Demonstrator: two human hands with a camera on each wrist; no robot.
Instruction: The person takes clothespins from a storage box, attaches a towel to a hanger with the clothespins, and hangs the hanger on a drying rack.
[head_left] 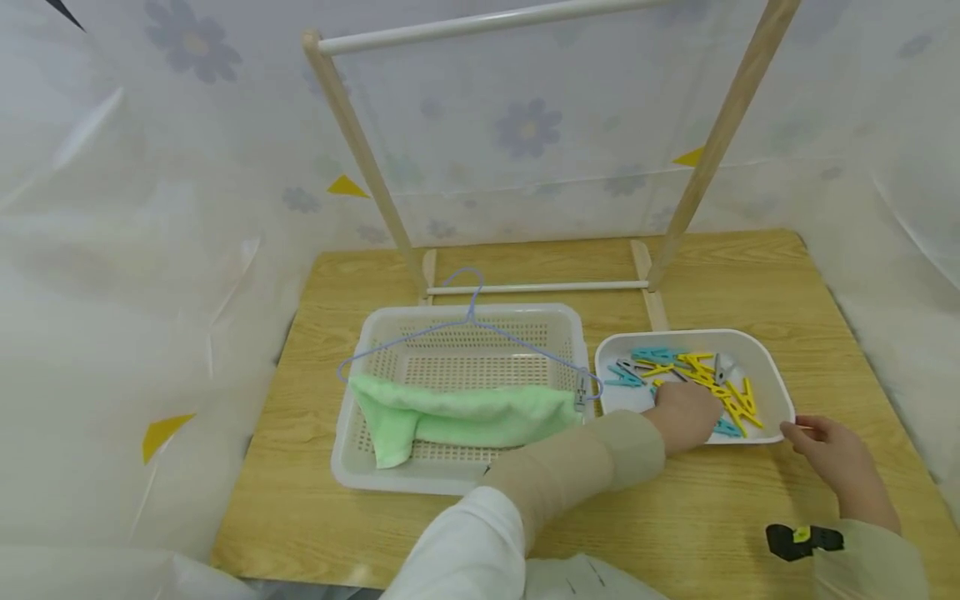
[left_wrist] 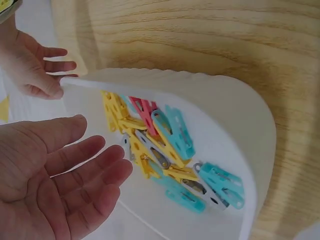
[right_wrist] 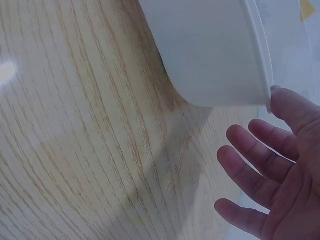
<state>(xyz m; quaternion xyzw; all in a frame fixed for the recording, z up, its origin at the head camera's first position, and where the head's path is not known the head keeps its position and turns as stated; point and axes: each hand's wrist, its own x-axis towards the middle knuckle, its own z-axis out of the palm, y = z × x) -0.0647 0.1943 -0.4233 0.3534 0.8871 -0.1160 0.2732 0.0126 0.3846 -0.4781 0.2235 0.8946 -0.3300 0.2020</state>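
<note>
My left hand (head_left: 684, 414) hovers at the near side of a white plastic bin (head_left: 776, 400). Its fingers are loosely bent, and nothing shows between them in the left wrist view (left_wrist: 75, 185). Beneath lie several clothespins (head_left: 738, 400), yellow, blue and grey, plus a red one (left_wrist: 145, 114). At the bin's near right corner, my right hand (head_left: 840, 462) touches the rim with its thumb (right_wrist: 292, 107). The other fingers (right_wrist: 250, 167) spread loosely outside the bin wall, apart from it in the right wrist view.
Left of the bin stands a white perforated basket (head_left: 348, 450). A blue hanger (head_left: 471, 317) lies across it, with a green towel (head_left: 480, 417) draped along its lower part and a grey clothespin (head_left: 581, 390) at one end. Behind rises a wooden rack (head_left: 712, 167) with white rods.
</note>
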